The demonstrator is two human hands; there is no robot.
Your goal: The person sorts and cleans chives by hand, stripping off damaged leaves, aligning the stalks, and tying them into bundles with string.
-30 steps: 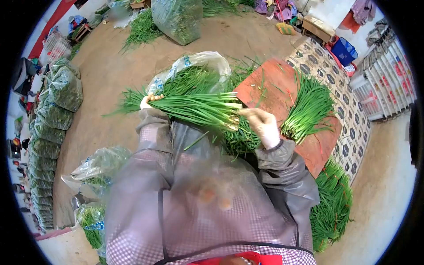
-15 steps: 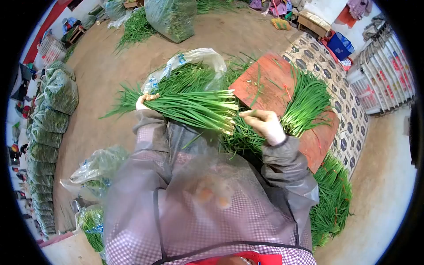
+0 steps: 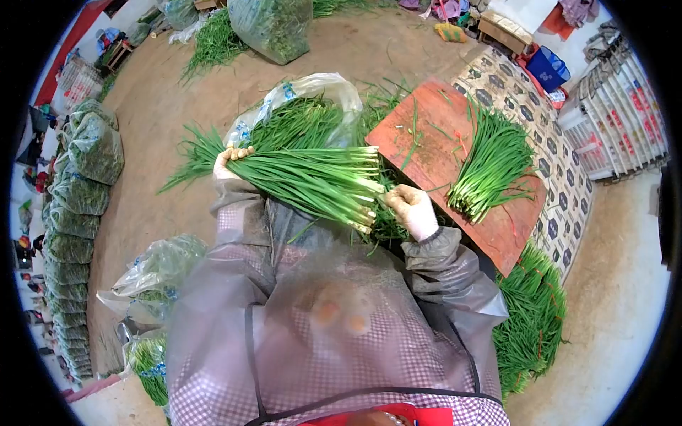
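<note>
L hand (image 3: 231, 159) closed round leafy end of green bunch (image 3: 302, 174), L of red board (image 3: 444, 160), prob. so pale stem ends (image 3: 369, 185) splay free near R hand (image 3: 414, 211), fingertips pressed together, any pinched stem unclear.

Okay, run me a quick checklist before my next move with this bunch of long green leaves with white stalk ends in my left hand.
1. Left hand closed around the bunch of long green leaves with white stalk ends: ok.
2. White ends level with each other: not ok, they are fanned out and staggered.
3. Right hand pinching a stalk: cannot tell; its fingertips are close to the white ends.
4. Reddish flat board free of scraps: not ok, loose green leaf pieces lie on it.
5. Clear plastic bag with blue print open: ok, greens show inside.
</note>
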